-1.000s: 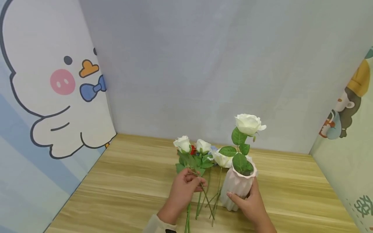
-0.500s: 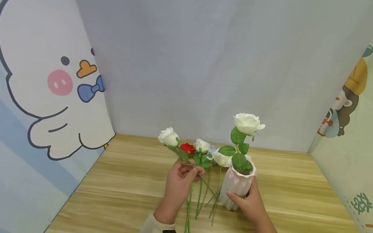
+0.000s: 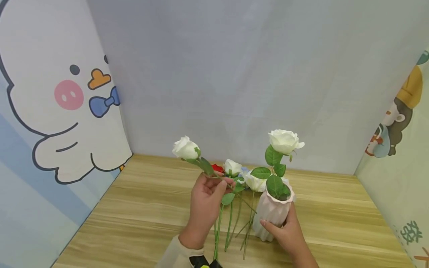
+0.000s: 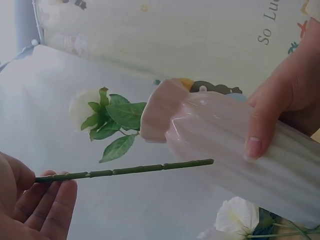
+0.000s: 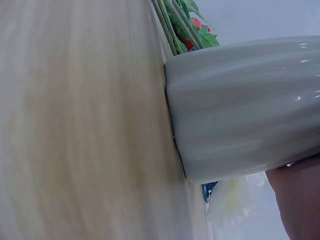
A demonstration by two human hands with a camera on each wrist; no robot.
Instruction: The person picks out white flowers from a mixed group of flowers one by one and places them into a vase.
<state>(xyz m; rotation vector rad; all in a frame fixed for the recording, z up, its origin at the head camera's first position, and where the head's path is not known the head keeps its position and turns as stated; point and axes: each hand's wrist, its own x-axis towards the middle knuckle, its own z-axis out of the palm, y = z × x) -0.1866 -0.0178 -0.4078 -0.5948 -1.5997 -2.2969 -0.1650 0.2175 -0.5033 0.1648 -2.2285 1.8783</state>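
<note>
My left hand (image 3: 207, 203) pinches the green stem of a white rose (image 3: 186, 148) between thumb and fingers. The bloom tilts up to the left, and the stem slants down to the right. In the left wrist view the cut end of this stem (image 4: 150, 168) overlaps the side of a pale pink fluted vase (image 4: 215, 127), below its wavy rim. My right hand (image 3: 289, 233) grips the vase's lower right side, thumb across the front. The vase stands on the table, its base showing in the right wrist view. Another white rose (image 3: 285, 141) with green leaves rises from its mouth.
Left of the vase, a white rose (image 3: 232, 167), a red flower (image 3: 218, 168), a blue flower (image 3: 244, 171) and a wide white flower (image 3: 254, 181) lie on the wooden table (image 3: 134, 216). Their stems point toward the front. A grey backdrop (image 3: 214, 82) stands behind.
My left hand has lifted the white rose off the bunch, up and to the left, and its stem end has risen toward the vase. The right hand keeps its grip on the vase.
</note>
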